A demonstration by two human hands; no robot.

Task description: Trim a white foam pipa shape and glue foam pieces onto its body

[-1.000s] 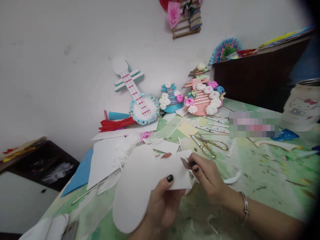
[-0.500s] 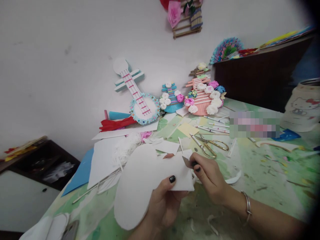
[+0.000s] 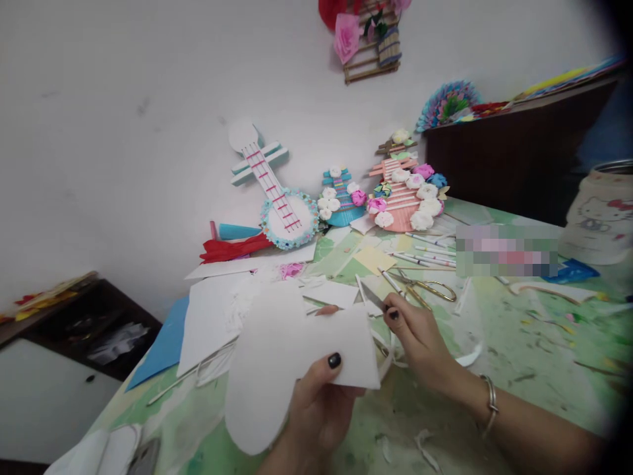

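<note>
My left hand grips a white board cutout by its narrow right part, thumb on top and fingers underneath. The cutout has a rounded body at left and a straight-edged neck at right. In my right hand is a knife, its blade pointing up and left, just off the cutout's upper right corner. A thin white strip curls beside the cutout's right end, below the knife; whether it is still joined to the board I cannot tell.
Gold-handled scissors lie past my right hand, near several pens. Paper-craft instruments lean on the wall behind. White sheets and a blue sheet are at left, a jar at far right. Scraps dot the table.
The knife has moved from the cutout's upper edge up and slightly right, off the board. My left hand keeps its grip, and the cutout's right end has dipped slightly.
</note>
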